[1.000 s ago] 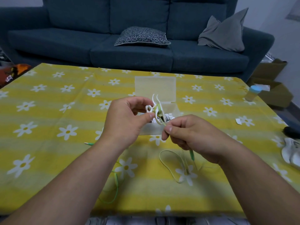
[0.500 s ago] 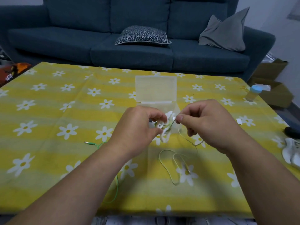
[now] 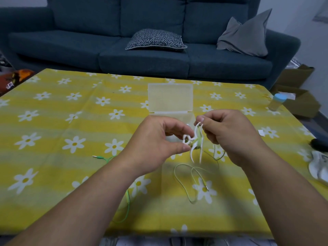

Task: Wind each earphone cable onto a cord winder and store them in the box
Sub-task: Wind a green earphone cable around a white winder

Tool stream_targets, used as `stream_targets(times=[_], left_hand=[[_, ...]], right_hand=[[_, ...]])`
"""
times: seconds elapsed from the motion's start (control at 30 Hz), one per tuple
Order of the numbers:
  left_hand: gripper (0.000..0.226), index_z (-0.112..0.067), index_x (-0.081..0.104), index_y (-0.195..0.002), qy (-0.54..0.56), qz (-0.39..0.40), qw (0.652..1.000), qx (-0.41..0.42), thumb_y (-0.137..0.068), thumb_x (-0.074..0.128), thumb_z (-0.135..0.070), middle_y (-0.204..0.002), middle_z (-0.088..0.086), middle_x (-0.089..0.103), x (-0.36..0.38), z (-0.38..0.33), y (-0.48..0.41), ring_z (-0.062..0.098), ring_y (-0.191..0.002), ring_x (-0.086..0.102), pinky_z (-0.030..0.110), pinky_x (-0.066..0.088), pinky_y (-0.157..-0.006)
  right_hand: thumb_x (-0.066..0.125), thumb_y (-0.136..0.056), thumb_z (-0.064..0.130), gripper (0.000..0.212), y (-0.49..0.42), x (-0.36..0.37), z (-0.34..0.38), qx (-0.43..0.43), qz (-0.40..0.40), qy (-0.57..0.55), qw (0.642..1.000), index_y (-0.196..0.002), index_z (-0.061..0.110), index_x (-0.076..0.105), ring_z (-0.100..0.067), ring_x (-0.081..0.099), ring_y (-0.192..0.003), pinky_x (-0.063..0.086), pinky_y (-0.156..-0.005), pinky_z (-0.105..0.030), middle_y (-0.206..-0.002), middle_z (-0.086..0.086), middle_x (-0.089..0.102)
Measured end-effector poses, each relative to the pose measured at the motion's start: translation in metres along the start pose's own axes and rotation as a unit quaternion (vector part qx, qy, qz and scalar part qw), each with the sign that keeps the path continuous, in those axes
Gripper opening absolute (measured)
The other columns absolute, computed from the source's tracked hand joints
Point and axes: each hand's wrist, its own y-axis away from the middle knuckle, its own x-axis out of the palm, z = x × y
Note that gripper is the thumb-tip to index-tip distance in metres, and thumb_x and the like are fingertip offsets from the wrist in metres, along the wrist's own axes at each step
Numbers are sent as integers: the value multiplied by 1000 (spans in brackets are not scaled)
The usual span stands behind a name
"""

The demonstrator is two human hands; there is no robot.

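Mid-frame, left hand (image 3: pixel 156 139) pinches the white cord winder (image 3: pixel 193 142), right hand (image 3: pixel 229 134) pinches the pale green cable (image 3: pixel 184 185) above the surface (image 3: pixel 53 139).

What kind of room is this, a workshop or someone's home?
Most likely a home living room: a dark blue sofa with a patterned cushion stands behind a yellow daisy-print tablecloth, and cardboard boxes sit on the floor beside it.
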Motion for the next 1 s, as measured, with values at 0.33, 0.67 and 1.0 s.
stream_targets(times=[0.33,0.67,1.0], left_hand=[[27,-18,75,-84,77,-153,985,-11,-71,81,5,-79,0,76,-8,8,-9,15,-76,72,28,58,-75],[25,-14,76,-86,31,-208,977,-23,-71,81,5,-77,-4,75,-13,16,-12,5,-67,69,13,51,-62],[25,-27,76,-85,-119,-234,965,1,-69,86,-11,-78,-18,70,-12,13,-8,-2,-78,65,15,51,-74]], right_hand=[[48,-104,28,36,10,26,-10,91,163,-28,982,-83,6,68,-12,37,-47,30,-45,-20,-58,-2,53],[51,-102,15,25,19,22,4,62,217,-6,974,-105,-3,68,-12,31,-52,26,-48,-20,-57,-3,38],[60,-96,29,33,19,14,12,21,147,90,985,-74,11,76,-7,34,-43,30,-52,-26,-47,8,42]])
